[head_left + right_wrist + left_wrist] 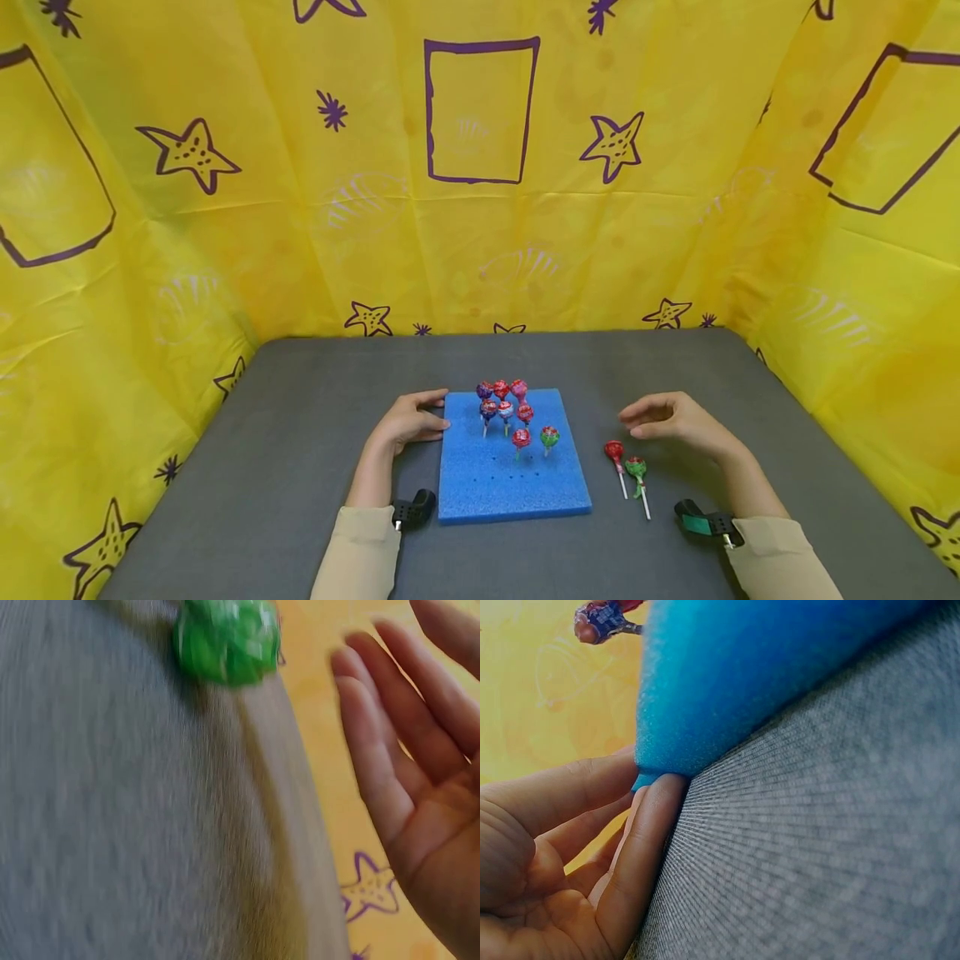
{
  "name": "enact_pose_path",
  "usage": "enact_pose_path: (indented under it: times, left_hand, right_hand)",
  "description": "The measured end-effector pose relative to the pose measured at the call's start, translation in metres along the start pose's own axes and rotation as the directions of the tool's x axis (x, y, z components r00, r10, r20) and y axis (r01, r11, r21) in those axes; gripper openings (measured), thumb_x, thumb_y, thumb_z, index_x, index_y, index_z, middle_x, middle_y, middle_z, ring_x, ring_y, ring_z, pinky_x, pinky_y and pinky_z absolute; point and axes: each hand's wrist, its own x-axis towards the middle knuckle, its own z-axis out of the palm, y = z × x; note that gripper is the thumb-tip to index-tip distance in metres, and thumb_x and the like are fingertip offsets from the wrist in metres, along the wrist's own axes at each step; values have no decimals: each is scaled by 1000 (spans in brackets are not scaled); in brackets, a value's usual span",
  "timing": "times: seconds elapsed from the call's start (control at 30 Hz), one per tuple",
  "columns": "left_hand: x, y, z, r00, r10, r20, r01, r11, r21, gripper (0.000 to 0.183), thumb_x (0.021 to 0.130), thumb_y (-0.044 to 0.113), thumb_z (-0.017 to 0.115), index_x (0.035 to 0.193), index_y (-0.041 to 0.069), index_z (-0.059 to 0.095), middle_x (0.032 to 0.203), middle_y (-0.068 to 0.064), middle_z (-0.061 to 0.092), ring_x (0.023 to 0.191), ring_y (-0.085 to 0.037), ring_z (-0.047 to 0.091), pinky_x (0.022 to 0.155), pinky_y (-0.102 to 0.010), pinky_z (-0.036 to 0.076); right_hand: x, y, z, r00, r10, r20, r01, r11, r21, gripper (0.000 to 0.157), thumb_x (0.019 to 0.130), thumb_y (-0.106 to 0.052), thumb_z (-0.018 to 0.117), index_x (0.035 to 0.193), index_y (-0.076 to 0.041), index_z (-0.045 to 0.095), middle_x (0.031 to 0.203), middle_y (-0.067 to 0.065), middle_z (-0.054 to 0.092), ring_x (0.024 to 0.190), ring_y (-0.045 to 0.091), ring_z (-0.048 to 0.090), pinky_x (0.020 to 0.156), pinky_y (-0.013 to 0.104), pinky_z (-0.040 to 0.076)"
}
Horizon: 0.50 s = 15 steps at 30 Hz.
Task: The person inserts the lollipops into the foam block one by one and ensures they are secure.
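Observation:
A blue foam board (517, 496) lies on the table, with rows of small holes in its near half. Several wrapped lollipops (521, 439) stand upright in it by their sticks. My left hand (408, 421) grips the board's left edge near the far corner; in the left wrist view thumb and finger meet the foam (705, 682). A red lollipop (614, 451) and a green lollipop (636, 467) lie to the right of the board. My right hand (678, 423) hovers just beyond them, fingers loosely bent and holding nothing. The green wrapper (227, 641) looks blurred in the right wrist view.
The grey tabletop (300, 467) extends around the board. Yellow cloth (480, 225) with purple drawings hangs behind it and at both sides. Each wrist wears a black strap (414, 509).

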Motion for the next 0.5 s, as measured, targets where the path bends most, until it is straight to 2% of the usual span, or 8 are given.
enact_pose_path:
  times: [0.1, 0.2, 0.33, 0.5]
  left_hand:
    - [1, 0, 0, 1000, 0, -6, 0, 1000, -2, 66, 82, 0, 75, 143, 8, 52, 141, -22, 54, 84, -13, 68, 78, -34, 64]
    - [1, -1, 0, 1000, -3, -14, 3, 1000, -3, 65, 82, -1, 74, 143, 8, 52, 141, -22, 54, 83, -13, 68, 77, -34, 64]
    - [1, -2, 1, 1000, -6, -18, 6, 1000, -7, 65, 82, -1, 75, 142, 9, 53, 140, -21, 55, 83, -13, 68, 77, -33, 64]
    - [1, -2, 0, 1000, 2, 3, -2, 1000, -6, 66, 82, 0, 75, 144, 8, 51, 141, -22, 54, 84, -13, 69, 76, -31, 64]
  right_hand:
    - [-3, 8, -5, 994, -13, 107, 10, 1000, 26, 33, 90, -11, 69, 117, 6, 66, 114, 23, 71, 100, 14, 72, 86, 20, 59]
    - [-6, 14, -8, 984, -41, 175, 33, 998, 48, 30, 89, -8, 69, 116, 7, 67, 112, 16, 74, 99, 9, 72, 86, 19, 58]
    - [-8, 20, -11, 970, -71, 233, 51, 995, 91, 28, 89, -4, 67, 115, 10, 66, 109, 3, 76, 97, 8, 72, 85, 20, 59]
    - [-11, 25, -12, 954, -113, 276, 79, 988, 132, 27, 89, 0, 66, 113, 13, 65, 109, 1, 76, 96, 8, 72, 84, 21, 60]
